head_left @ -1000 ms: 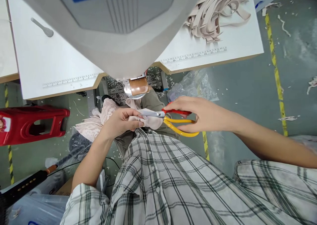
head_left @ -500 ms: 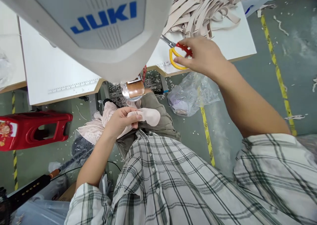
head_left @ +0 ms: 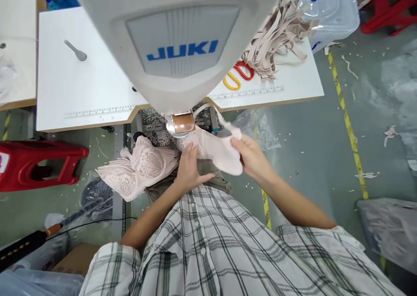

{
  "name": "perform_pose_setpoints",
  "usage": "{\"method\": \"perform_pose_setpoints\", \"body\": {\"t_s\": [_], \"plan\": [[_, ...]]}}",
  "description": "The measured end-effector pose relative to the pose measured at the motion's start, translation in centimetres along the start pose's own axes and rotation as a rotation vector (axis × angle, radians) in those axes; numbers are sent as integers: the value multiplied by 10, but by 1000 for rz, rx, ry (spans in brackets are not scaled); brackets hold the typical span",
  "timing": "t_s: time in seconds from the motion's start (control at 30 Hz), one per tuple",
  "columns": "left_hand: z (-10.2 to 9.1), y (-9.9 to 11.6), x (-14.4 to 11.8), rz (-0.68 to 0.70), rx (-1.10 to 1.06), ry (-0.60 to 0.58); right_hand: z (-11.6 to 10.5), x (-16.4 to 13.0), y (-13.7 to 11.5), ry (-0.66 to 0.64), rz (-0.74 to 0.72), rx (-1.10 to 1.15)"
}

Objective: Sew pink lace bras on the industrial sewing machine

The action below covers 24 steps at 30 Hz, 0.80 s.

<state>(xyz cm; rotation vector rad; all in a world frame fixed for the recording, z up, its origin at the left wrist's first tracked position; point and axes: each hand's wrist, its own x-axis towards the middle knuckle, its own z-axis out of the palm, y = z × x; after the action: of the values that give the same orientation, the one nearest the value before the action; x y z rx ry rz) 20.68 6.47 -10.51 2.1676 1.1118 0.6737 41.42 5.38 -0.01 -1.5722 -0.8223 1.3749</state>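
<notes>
A pale pink lace bra (head_left: 221,153) lies at the head of a white JUKI sewing machine (head_left: 182,40), its inner end hidden there. My left hand (head_left: 190,170) rests on the fabric with its fingers flat and the thumb held out. My right hand (head_left: 252,156) pinches the outer end of the bra, where a narrow strap (head_left: 223,120) curves back toward the machine. More lace bras (head_left: 143,168) hang in a bunch over the lap to the left. On the table lie scissors (head_left: 233,81) with one yellow and one red handle, blades hidden behind the machine.
A pile of beige straps (head_left: 276,44) covers the right part of the white table (head_left: 84,83). Clear plastic boxes (head_left: 335,22) stand behind it. A red stool (head_left: 39,166) is at the left, and a plastic bag (head_left: 263,129) lies below the table edge.
My right hand has let go of the scissors, now on the table, and has come down to grip the bra. My left hand has opened from its pinch and moved right onto the fabric.
</notes>
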Motion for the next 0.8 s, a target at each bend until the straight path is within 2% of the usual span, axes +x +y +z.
{"method": "perform_pose_setpoints", "body": {"t_s": [0.07, 0.13, 0.2, 0.27, 0.3, 0.37, 0.4, 0.43, 0.5, 0.57, 0.6, 0.63, 0.7, 0.77, 0.8], "plan": [[37, -26, -2, -149, 49, -31, -13, -23, -3, -14, 56, 51], [52, -50, 5, -258, 61, -5, -39, -41, -7, 63, 31, 30], [44, -69, 17, -304, 53, 32, -75, -41, -8, 300, -55, -1], [27, -80, 27, -333, 50, 77, -115, -24, -1, 510, -122, -191], [19, -81, 32, -355, 52, 100, -132, -10, 6, 575, -130, -329], [14, -77, 37, -400, 51, 123, -153, 18, 24, 553, -82, -577], [16, -72, 38, -420, 44, 116, -155, 32, 36, 509, -64, -651], [22, -66, 38, -437, 31, 95, -151, 44, 48, 459, -58, -711], [36, -51, 32, -459, -6, 31, -126, 67, 73, 345, -92, -799], [38, -38, 18, -452, -44, -29, -83, 87, 99, 195, -157, -863], [31, -33, 8, -440, -60, -50, -58, 97, 111, 103, -191, -880], [18, -32, -4, -427, -68, -63, -34, 105, 122, 14, -233, -898], [-25, -34, -35, -448, -41, -46, 9, 115, 140, -176, -332, -994], [-82, -44, -70, -579, 74, 54, 35, 119, 153, -274, -402, -1103], [-109, -50, -88, -679, 163, 133, 42, 120, 158, -280, -416, -1140]]}}
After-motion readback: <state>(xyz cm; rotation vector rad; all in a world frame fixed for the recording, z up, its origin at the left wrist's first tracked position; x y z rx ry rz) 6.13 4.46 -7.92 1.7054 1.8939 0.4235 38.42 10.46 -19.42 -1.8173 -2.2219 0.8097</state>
